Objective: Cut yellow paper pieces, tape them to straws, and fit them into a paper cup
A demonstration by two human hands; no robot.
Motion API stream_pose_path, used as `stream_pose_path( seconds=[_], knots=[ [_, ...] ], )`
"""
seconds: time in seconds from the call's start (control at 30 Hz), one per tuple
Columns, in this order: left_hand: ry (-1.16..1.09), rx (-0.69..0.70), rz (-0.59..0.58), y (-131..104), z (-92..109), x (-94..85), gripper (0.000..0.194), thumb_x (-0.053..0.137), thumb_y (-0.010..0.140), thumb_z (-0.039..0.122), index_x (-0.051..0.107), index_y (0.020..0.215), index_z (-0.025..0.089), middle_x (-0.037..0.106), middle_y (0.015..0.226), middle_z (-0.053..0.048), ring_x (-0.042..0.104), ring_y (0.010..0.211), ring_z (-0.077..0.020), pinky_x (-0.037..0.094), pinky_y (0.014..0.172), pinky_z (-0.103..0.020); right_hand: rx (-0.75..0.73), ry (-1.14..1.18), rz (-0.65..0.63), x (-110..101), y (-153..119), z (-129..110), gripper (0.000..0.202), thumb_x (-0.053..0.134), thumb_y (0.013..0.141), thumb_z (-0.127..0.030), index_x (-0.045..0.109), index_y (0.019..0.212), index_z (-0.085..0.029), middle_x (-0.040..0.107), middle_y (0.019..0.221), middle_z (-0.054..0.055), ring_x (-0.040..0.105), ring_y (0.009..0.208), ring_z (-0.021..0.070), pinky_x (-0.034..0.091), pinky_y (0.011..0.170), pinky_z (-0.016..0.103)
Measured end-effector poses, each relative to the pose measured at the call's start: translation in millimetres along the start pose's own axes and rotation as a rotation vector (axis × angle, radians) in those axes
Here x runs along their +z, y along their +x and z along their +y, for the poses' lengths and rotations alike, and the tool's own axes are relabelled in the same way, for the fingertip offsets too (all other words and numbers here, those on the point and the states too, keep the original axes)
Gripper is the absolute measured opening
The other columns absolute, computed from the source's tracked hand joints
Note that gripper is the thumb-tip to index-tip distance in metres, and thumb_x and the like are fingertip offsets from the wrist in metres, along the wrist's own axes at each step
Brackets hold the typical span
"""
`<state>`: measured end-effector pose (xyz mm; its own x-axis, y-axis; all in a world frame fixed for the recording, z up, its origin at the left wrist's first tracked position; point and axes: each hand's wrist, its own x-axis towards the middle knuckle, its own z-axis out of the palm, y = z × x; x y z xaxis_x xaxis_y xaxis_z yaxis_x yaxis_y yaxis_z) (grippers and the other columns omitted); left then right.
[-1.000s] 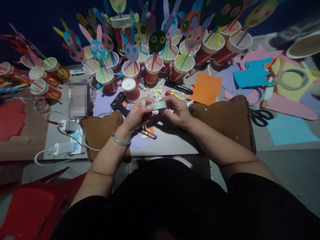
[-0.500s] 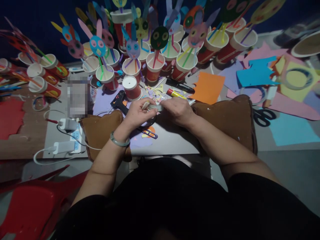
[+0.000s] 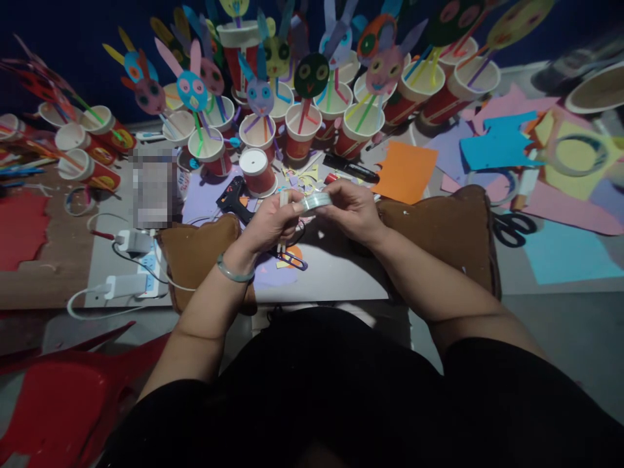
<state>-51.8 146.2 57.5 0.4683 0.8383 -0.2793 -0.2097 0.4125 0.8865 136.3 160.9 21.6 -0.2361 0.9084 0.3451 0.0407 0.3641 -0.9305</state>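
**Tape roll held over crowded craft counter**

Tape roll [image 3: 312, 202]: clear, held above the counter [image 3: 336, 273] between both hands. Right hand [image 3: 351, 211]: fingers closed on the roll's right side. Left hand [image 3: 270, 224]: fingers curled at the roll's left edge, also pinching a pale stick [image 3: 283, 218]. Just beyond: black glue gun [image 3: 233, 197], upturned red cup [image 3: 257, 171], black marker [image 3: 350, 169], orange paper [image 3: 402, 171]. Scissors [image 3: 513, 229] lie well to the right.

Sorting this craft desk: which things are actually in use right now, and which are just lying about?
In use:
left hand
right hand
tape roll, held between both

Lying about:
glue gun
black scissors
orange paper
upturned cup
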Motion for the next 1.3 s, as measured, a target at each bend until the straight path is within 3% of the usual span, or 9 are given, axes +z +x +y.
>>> stream_pose_path(
  seconds=[0.13, 0.43, 0.7, 0.93, 1.03, 1.17, 1.3],
  knots=[
    [-0.013, -0.017, -0.007, -1.0, 1.2, 0.2, 0.048, 0.077, 0.067, 0.053, 0.048, 0.088, 0.021, 0.030, 0.047, 0.016, 0.021, 0.032, -0.0004, 0.015, 0.037, -0.015, 0.063, 0.095, -0.023, 2.9, -1.2, -1.5, 0.047, 0.074, 0.080, -0.064, 0.059, 0.079, -0.019, 0.054, 0.063, -0.004, 0.046, 0.052, 0.0100, 0.039, 0.051, 0.024],
    [0.089, 0.029, 0.070, 2.3, -0.1, -0.3, 0.039, 0.078, 0.064, 0.046, 0.052, 0.078, 0.021, 0.030, 0.042, 0.013, 0.024, 0.031, -0.0033, 0.015, 0.034, -0.019, -0.244, -0.374, -0.145, -9.8, -1.6, -2.7, 0.038, 0.057, 0.094, -0.056, 0.065, 0.086, -0.019, 0.062, 0.074, 0.002, 0.055, 0.066, 0.0140, 0.044, 0.065, 0.027],
    [0.078, 0.033, 0.011, 2.6, -1.0, -5.7, 0.031, 0.073, 0.067, 0.043, 0.056, 0.080, 0.021, 0.031, 0.042, 0.012, 0.024, 0.032, -0.0041, 0.019, 0.037, -0.020, -0.319, -0.415, -0.120, -10.3, -2.5, -1.7, 0.040, 0.053, 0.097, -0.056, 0.064, 0.088, -0.019, 0.061, 0.072, 0.001, 0.053, 0.061, 0.0117, 0.041, 0.060, 0.025],
    [0.375, 0.264, 0.094, 7.8, -5.4, -12.5, 0.031, 0.080, 0.065, 0.040, 0.062, 0.072, 0.016, 0.052, 0.055, 0.005, 0.043, 0.048, -0.0052, 0.031, 0.048, -0.020, -0.377, -0.580, -0.207, -11.5, -3.1, -1.6, 0.037, 0.053, 0.097, -0.053, 0.063, 0.083, -0.021, 0.060, 0.068, 0.003, 0.055, 0.062, 0.0160, 0.042, 0.061, 0.030],
    [0.353, 0.252, 0.084, 8.2, -6.8, -13.7, 0.030, 0.080, 0.064, 0.040, 0.062, 0.072, 0.017, 0.047, 0.051, 0.007, 0.039, 0.045, -0.0049, 0.029, 0.047, -0.020, -0.320, -0.469, -0.182, -10.4, -3.0, -2.8, 0.036, 0.060, 0.093, -0.055, 0.061, 0.082, -0.021, 0.059, 0.068, 0.001, 0.053, 0.059, 0.0133, 0.042, 0.058, 0.028],
    [0.135, 0.138, 0.041, 4.5, -3.7, -10.1, 0.032, 0.078, 0.063, 0.043, 0.059, 0.074, 0.019, 0.037, 0.047, 0.010, 0.028, 0.038, -0.0039, 0.021, 0.042, -0.021, -0.165, -0.166, -0.162, -7.3, -1.3, -8.3, 0.046, 0.080, 0.075, -0.059, 0.061, 0.089, -0.020, 0.059, 0.074, -0.002, 0.051, 0.057, 0.0096, 0.043, 0.055, 0.024],
    [0.037, 0.074, 0.047, 0.0, 0.1, -3.0, 0.033, 0.076, 0.062, 0.043, 0.056, 0.074, 0.020, 0.035, 0.045, 0.010, 0.024, 0.036, -0.0035, 0.017, 0.039, -0.020, 0.076, 0.104, -0.251, -2.9, -2.5, -13.0, 0.047, 0.074, 0.080, -0.062, 0.059, 0.096, -0.020, 0.060, 0.075, -0.001, 0.054, 0.058, 0.0109, 0.044, 0.054, 0.024]
  ],
)
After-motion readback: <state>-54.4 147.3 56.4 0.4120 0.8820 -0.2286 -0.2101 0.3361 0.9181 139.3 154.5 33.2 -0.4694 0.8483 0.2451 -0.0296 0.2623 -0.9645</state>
